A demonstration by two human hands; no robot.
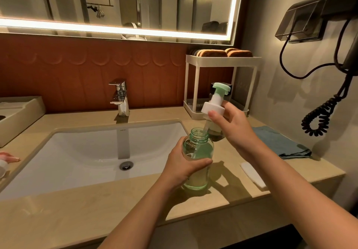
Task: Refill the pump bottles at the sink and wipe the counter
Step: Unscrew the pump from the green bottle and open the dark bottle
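One wide mirror point(135, 0) with a glowing edge spans the wall above rust-red tiles. Below it runs the beige stone table point(58, 215), with a white rectangular sink point(81, 152) set into it. A dark wall-mounted hair dryer point(344, 6) hangs at the right, and its coiled cord point(317, 119) loops down beside the wall. A white two-tier rack point(222, 59) stands in the back right corner with brown pads on its top shelf. A folded blue cloth point(279, 142) lies on the table near the right wall. A chrome faucet point(121, 97) rises behind the sink.

The left hand point(182, 167) wraps its fingers and thumb round the middle of a clear green bottle point(201, 148), which is upright at the sink's right front corner with its neck uncapped. The right hand point(234, 126) pinches the white collar of the pump head point(215, 101), held tilted above the bottle with its dip tube reaching down through the neck. A small white packet point(252, 174) lies near the table's right front edge. A round metal drain point(126, 165) sits in the sink floor.
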